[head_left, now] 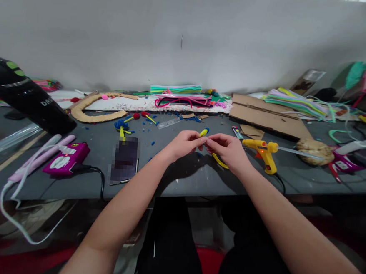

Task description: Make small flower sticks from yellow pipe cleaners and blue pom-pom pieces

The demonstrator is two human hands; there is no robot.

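Over the middle of the grey table, my left hand [185,145] and my right hand [227,152] meet fingertip to fingertip. A small yellow pipe cleaner piece [204,132] with a bit of blue pokes up from the left fingers, which are pinched around it. The right thumb and forefinger are pressed together against the left fingertips; what lies between them is hidden. Below the right hand shows a curved yellow handle [220,161], its other end out of sight. A yellow glue gun [263,153] with a clear glue stick lies just right of that hand.
Left of my arms are a phone [125,161], a blue and yellow pipe cleaner flower [121,126] and a purple power box [67,159]. A black bottle-shaped object [29,97] leans in from the left. Behind lie a cardboard sheet [269,116] and pipe cleaner bundles [298,104].
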